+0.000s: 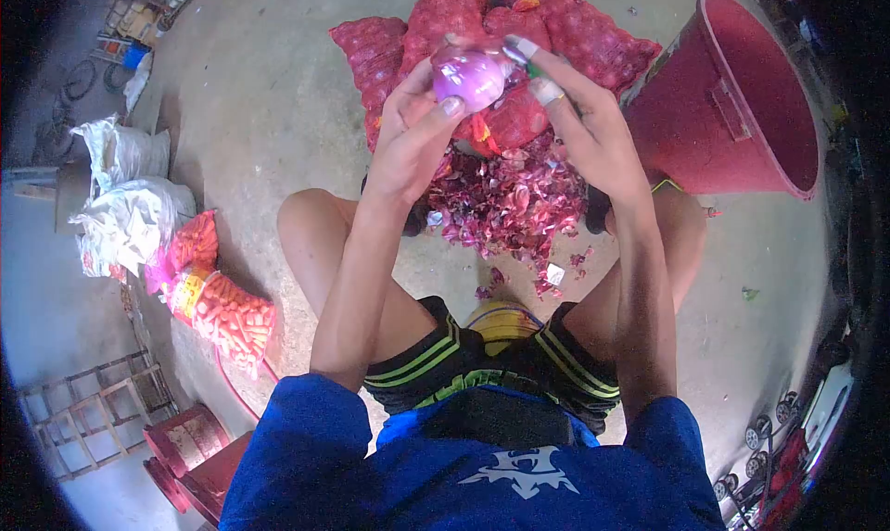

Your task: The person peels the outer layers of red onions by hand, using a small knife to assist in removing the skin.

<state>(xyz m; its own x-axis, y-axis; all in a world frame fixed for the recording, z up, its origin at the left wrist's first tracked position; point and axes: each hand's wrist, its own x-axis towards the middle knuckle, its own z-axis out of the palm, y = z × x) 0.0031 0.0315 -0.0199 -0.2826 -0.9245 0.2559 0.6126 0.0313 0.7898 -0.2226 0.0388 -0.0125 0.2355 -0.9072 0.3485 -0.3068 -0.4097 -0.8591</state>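
Observation:
In front of me, at the top middle of the head view, my left hand (417, 128) grips a shiny purple onion (471, 83) between thumb and fingers. My right hand (589, 128) is beside it, with pale wrapping on the thumb and a fingertip. Its fingers pinch a small green thing (533, 70), perhaps a knife handle; most of it is hidden. Below both hands, a heap of loose red-purple onion skins (519, 197) covers the floor between my feet.
Red mesh sacks of onions (445, 21) lie beyond my hands. A big red tub (732, 105) leans at the right. To the left are white sacks (139, 216) and a bag of orange carrot-like pieces (232, 318). I sit on something yellow (503, 325). Wheeled gear (760, 438) stands lower right.

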